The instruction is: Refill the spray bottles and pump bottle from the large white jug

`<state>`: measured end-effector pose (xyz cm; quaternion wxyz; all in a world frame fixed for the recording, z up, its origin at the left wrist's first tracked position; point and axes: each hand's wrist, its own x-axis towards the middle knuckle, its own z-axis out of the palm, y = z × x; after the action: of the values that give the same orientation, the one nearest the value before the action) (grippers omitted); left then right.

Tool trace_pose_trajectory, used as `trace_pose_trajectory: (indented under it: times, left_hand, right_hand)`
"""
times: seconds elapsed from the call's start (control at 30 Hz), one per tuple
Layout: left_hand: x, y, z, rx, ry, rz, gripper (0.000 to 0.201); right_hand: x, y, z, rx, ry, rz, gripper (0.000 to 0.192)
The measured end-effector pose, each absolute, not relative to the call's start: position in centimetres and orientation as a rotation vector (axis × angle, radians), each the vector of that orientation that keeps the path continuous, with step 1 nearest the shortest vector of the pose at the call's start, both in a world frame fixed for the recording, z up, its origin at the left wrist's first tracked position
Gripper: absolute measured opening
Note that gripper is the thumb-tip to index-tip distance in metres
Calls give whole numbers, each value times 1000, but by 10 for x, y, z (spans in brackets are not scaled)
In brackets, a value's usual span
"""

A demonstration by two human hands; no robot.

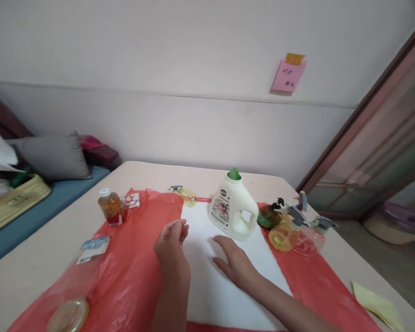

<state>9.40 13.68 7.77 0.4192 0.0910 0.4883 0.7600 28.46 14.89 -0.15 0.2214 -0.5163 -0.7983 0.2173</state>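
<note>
My left hand [171, 249] is raised at the left edge of a white sheet [210, 286], its fingers curled loosely with nothing visible in them. My right hand [233, 263] lies flat on the sheet, palm down with fingers spread. The sheet rests on a red plastic film [124, 272] spread over the beige table [31, 263]. A white jug with a green cap [233, 207] stands upright on the sheet's far end, just beyond my right hand.
A small amber bottle [109, 206] stands at the far left of the film. Several spray bottles [293, 228] lie at the right. A clear bottle [79, 286] lies near the left front. Yellow paper [376, 304] sits at the right edge. A cushioned bench [48, 189] is left.
</note>
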Motion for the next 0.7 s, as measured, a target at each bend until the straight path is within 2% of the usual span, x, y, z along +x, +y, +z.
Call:
trace_pose_trajectory:
  times: [0.13,0.27,0.33,0.43,0.6,0.7]
  left_hand:
    - [81,142,81,96,1175,1983,17]
    - [74,148,81,68,1145,1990,18]
    - [73,149,80,70,1123,1983,19]
    - [71,150,78,64,1104,1951,19]
    - [63,149,79,40,1074,1913,19]
    - [58,149,81,28,1083,1890,20]
  right_hand:
    - [197,248,15,-1544,-2119,549,64]
    - [150,326,7,-1767,-1896,602,81]
    - [137,345,0,-1824,-1801,674,77]
    - [125,354,-2,-1804,-1671,757,66]
    - [124,319,29,-1539,-1505,948,78]
    - [147,263,50,-1332,-1408,1153,76]
